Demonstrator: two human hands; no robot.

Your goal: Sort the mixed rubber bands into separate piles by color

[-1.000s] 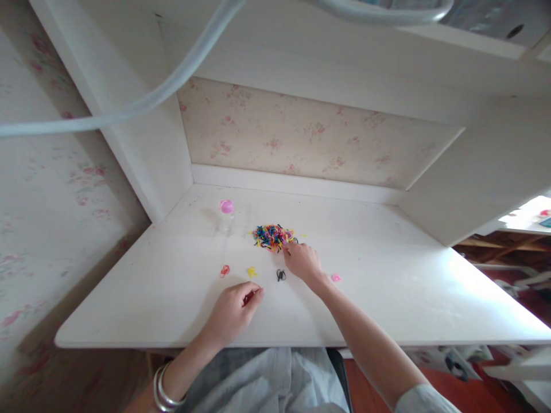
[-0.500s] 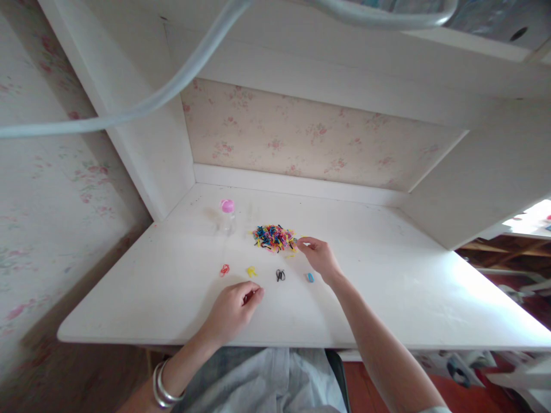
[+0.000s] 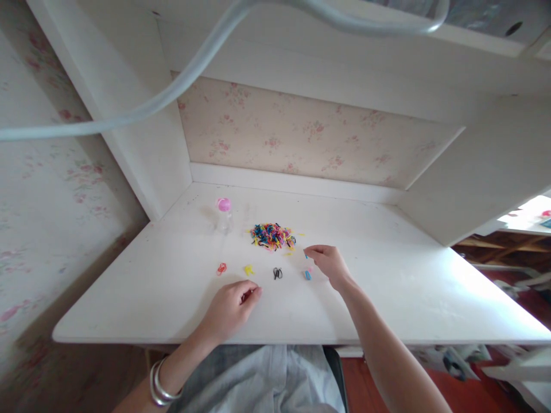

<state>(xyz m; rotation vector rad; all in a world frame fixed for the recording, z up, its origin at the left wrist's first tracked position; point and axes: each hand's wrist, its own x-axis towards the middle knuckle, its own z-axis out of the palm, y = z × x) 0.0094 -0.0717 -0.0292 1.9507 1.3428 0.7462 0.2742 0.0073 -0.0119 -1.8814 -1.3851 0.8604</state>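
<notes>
A pile of small multicoloured rubber bands (image 3: pixel 272 236) lies mid-table. In front of it, from left to right, are red bands (image 3: pixel 221 268), yellow bands (image 3: pixel 248 269), black bands (image 3: pixel 278 273) and blue bands (image 3: pixel 307 275), with a bit of pink beside the blue ones. My right hand (image 3: pixel 328 263) is right of the pile, thumb and fingertips pinched on a small blue band (image 3: pixel 306 256) above the blue bands. My left hand (image 3: pixel 235 301) rests near the front edge below the yellow bands, fingers curled and closed; whatever they may hold is hidden.
A clear bottle with a pink cap (image 3: pixel 224 213) stands behind and left of the pile. A pale cable (image 3: pixel 189 74) crosses the upper view. White side panels and a back ledge (image 3: pixel 293 179) border the white table (image 3: pixel 408 287).
My right hand has moved away from the pile, right and toward the front, with a blue band now showing at its fingertips. My left hand has stayed nearly still.
</notes>
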